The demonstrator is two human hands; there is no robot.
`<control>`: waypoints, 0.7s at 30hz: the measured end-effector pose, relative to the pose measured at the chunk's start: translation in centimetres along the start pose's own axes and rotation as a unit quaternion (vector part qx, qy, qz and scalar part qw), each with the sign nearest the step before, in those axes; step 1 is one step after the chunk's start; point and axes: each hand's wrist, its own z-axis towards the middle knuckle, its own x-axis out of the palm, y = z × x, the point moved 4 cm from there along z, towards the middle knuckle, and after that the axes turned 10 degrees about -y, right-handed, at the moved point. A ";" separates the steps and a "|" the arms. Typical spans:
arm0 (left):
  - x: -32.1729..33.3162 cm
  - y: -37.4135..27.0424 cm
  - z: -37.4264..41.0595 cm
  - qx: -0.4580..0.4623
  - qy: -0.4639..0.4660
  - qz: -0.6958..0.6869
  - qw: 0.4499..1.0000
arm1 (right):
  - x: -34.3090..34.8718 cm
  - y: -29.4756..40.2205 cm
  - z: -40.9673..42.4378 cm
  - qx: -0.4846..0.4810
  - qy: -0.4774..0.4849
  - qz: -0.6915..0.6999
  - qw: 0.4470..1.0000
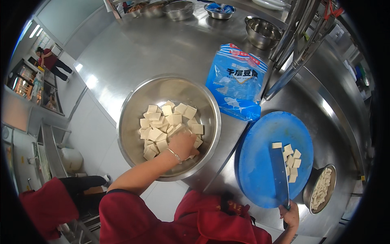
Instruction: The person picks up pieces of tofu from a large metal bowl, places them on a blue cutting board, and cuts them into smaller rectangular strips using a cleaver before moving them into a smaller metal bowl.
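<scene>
My left hand (182, 145) reaches down into a large stainless steel bowl (214, 122), among flat pale tofu pieces (156, 134); its fingertips are hidden, so a hold on a piece cannot be told. In my right hand (290, 215) is the handle of a cleaver (279, 174). Its broad blade lies over a round blue cutting board (259, 146). Small tofu blocks (292, 161) sit along the blade's right side, and one tofu block (276, 145) is at its far end. A blue plastic food package (236, 84) lies between bowl and board.
A metal bowl of cut pale strips (321, 190) stands right of the board. Several steel bowls line the far edge, one empty-looking steel bowl (263, 32) near metal shelf posts (285, 79). Two people in red tops, one person (50, 213) close at left, are nearby.
</scene>
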 end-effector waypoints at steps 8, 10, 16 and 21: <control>1.4 0.1 0.5 -0.125 0.069 -0.037 0.989 | -0.3 -0.3 0.6 0.005 -0.003 -0.005 1.000; 1.5 0.2 0.4 -0.112 0.061 -0.038 0.991 | -0.4 -0.6 0.6 -0.004 -0.003 -0.017 1.000; 1.1 0.7 0.6 -0.138 0.010 -0.073 0.988 | -0.1 -0.2 0.5 -0.009 -0.007 -0.019 1.000; -0.5 3.8 1.3 -0.170 -0.094 -0.218 0.956 | -0.1 -0.1 0.3 -0.016 -0.004 -0.020 1.000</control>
